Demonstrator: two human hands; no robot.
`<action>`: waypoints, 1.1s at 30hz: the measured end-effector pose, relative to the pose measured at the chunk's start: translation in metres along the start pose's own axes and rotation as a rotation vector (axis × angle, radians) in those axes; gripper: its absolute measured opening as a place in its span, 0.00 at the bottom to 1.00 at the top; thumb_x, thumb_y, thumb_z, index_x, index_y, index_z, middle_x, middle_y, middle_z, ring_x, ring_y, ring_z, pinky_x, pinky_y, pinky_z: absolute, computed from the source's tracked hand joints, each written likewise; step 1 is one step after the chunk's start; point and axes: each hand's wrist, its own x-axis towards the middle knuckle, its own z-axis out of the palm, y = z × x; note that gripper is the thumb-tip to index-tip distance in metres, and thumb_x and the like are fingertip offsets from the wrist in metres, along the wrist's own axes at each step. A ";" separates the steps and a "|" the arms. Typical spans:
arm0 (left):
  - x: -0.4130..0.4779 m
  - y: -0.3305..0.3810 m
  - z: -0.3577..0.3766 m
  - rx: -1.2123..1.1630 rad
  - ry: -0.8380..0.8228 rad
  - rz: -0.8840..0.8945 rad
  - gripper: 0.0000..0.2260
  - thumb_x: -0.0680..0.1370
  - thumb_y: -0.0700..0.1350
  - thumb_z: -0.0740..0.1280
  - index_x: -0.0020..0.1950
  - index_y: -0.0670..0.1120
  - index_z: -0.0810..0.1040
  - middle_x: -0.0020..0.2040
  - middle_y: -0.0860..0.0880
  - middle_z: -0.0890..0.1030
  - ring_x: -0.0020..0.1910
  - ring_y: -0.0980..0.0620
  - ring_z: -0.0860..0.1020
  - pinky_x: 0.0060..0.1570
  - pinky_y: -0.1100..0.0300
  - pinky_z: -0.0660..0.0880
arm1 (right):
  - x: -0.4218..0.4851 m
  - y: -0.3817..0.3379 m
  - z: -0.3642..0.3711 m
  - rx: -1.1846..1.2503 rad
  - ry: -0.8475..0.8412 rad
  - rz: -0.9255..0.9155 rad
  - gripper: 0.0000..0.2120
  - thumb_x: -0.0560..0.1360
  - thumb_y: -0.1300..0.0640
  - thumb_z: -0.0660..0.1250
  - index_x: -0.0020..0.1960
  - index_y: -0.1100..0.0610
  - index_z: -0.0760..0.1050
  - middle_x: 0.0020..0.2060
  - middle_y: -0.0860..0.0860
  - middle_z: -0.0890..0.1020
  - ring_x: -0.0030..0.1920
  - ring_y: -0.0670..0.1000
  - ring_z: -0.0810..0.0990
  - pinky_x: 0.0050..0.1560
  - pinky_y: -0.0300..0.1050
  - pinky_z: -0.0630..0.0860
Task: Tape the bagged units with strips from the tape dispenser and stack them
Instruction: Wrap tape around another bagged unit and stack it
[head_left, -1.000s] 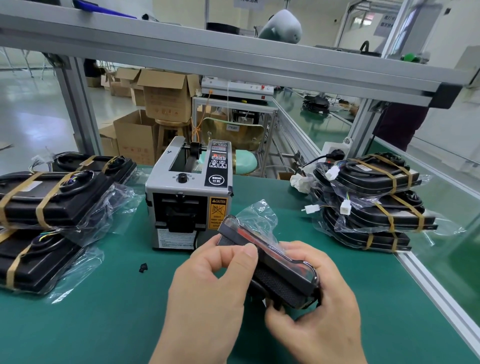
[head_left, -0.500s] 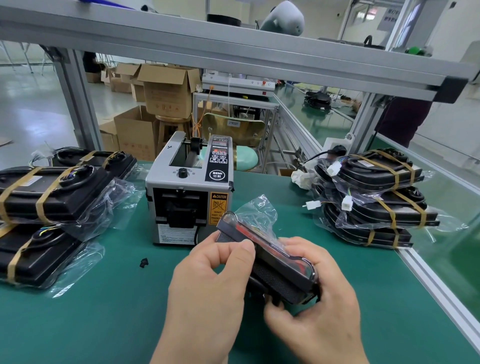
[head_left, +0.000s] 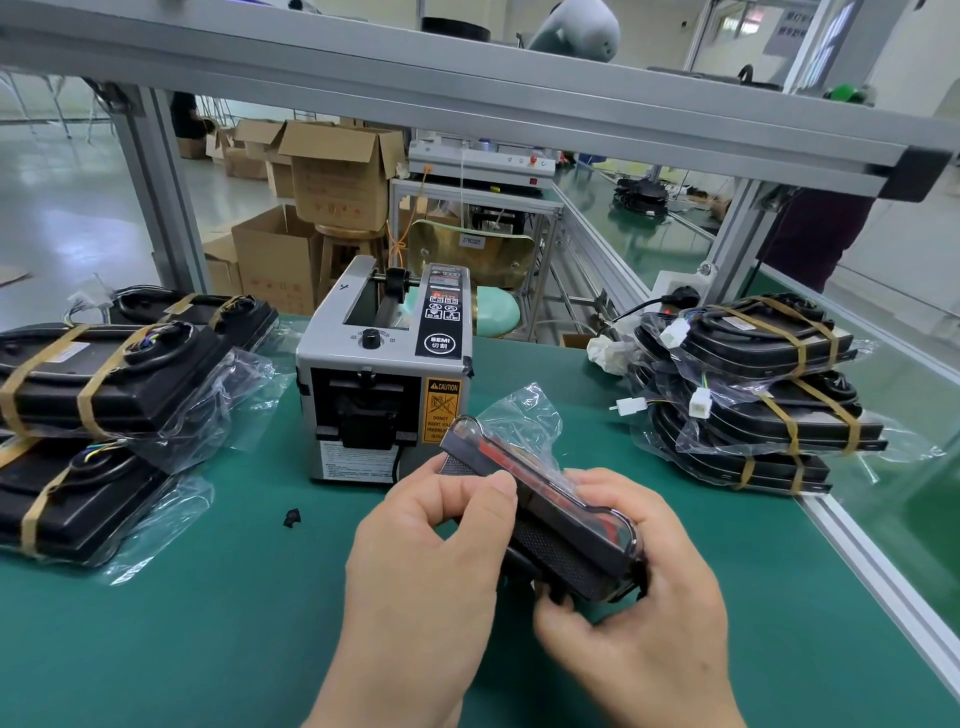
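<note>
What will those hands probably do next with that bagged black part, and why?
Probably the left hand reaches to the tape dispenser for a strip: the bagged unit, gripped with the right hand, shows no tape, unlike the stacked units.

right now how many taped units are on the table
6 in view. Right stack: top unit, middle unit, bottom unit. Left: back unit, centre unit, near unit. More may hide under the left ones. The held unit shows no tape.

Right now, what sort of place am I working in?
Most likely a factory packing station: an automatic tape dispenser on a green bench mat, stacks of taped bagged units at both sides, cardboard cartons behind the aluminium frame.
</note>
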 end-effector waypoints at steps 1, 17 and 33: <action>0.000 0.000 0.000 0.002 0.005 0.000 0.12 0.63 0.58 0.69 0.29 0.49 0.81 0.51 0.42 0.83 0.56 0.53 0.79 0.66 0.46 0.68 | 0.000 0.000 0.000 -0.003 -0.001 -0.001 0.32 0.52 0.64 0.70 0.54 0.48 0.73 0.54 0.45 0.80 0.56 0.43 0.79 0.54 0.29 0.70; 0.002 -0.001 0.001 0.013 0.016 -0.009 0.19 0.55 0.57 0.79 0.36 0.47 0.79 0.38 0.54 0.82 0.37 0.55 0.79 0.41 0.64 0.75 | -0.001 -0.004 -0.001 -0.046 -0.002 0.035 0.27 0.52 0.64 0.70 0.52 0.54 0.77 0.52 0.45 0.82 0.55 0.43 0.79 0.54 0.31 0.72; 0.024 -0.005 -0.010 -0.017 0.012 -0.025 0.10 0.71 0.48 0.72 0.51 0.50 0.79 0.44 0.54 0.83 0.43 0.58 0.78 0.46 0.63 0.73 | 0.003 -0.005 -0.007 0.007 0.039 0.063 0.28 0.51 0.65 0.70 0.50 0.49 0.77 0.50 0.40 0.81 0.49 0.36 0.80 0.48 0.22 0.69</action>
